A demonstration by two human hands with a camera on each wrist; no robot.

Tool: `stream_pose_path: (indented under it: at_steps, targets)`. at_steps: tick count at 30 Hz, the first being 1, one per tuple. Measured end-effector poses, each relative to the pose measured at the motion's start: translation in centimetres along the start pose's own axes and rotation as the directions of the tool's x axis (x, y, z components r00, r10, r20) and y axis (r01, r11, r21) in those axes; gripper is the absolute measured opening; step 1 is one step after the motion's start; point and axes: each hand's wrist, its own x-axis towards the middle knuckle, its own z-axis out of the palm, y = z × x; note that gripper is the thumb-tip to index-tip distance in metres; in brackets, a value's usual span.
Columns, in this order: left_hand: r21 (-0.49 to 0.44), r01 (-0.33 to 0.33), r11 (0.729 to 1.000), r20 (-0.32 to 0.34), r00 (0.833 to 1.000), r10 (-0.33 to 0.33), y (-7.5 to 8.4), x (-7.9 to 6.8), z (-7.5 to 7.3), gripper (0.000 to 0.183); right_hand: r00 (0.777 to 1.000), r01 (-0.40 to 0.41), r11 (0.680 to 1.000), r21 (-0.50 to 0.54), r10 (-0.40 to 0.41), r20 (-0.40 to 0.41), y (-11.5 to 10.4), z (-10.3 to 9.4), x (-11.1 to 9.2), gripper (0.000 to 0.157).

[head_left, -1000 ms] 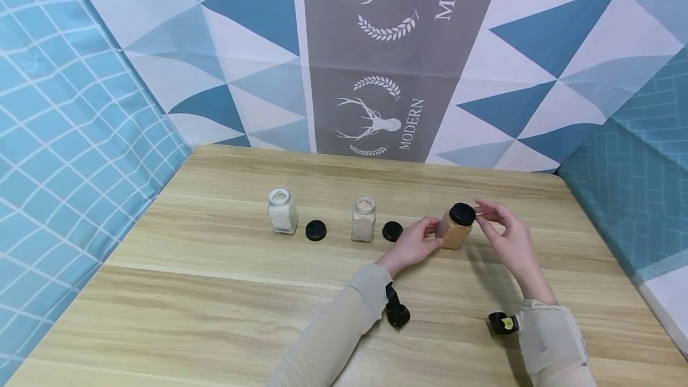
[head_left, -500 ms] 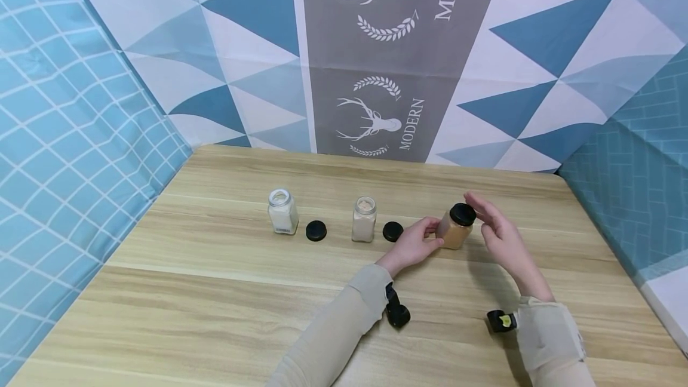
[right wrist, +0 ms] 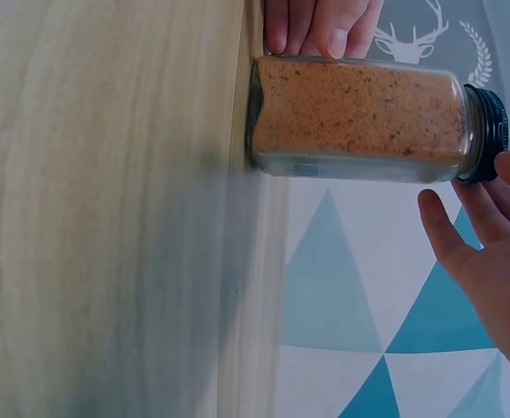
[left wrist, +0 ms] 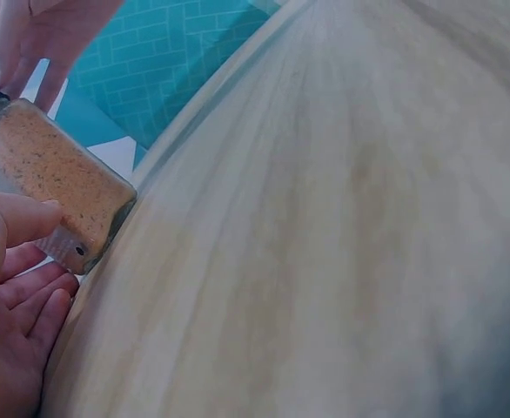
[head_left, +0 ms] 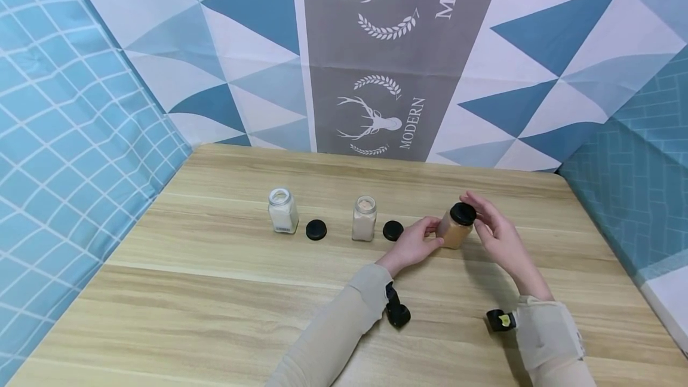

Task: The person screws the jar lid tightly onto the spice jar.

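A square glass spice jar of orange-brown, speckled seasoning stands upright on the table, its black lid on top. My left hand holds the jar's lower body from the left, thumb on the near side and fingers behind. At the lid is my right hand; in the right wrist view its thumb and some fingers grip the lid's rim while one finger sticks out. The left wrist view shows the seasoning through the glass and the thumb across the label side.
Left of my hands stand an uncapped jar of pale beige powder and an uncapped jar of white contents. One loose black lid lies between them, another black lid beside my left hand. Patterned cloth hangs behind the wooden table.
My right hand's fingers have shifted around the lid, moving left and over its far side, then closing in on the rim. The left hand and the jar have stayed put.
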Motion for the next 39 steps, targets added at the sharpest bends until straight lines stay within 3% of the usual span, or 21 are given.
stream_pose_path:
  at_steps: [19, 26, 39]
  targets:
    - [0.06, -0.037, 0.997, 0.031, 0.999, 0.035, 0.18, -0.03, -0.41, 0.046, 1.0, -0.014, 1.0, 0.002, 0.013, 0.015, 0.11, -0.33, -0.38, 0.053]
    - [0.073, -0.025, 0.997, 0.035, 0.999, 0.022, 0.3, -0.03, -0.29, 0.046, 1.0, -0.01, 0.999, -0.037, 0.01, 0.009, -0.03, -0.49, -0.37, 0.043]
    - [-0.002, 0.01, 1.0, -0.028, 1.0, -0.01, 0.64, -0.2, 0.07, 0.043, 0.993, -0.118, 0.984, -0.136, 0.115, -0.027, -0.36, -0.4, -0.49, 0.037]
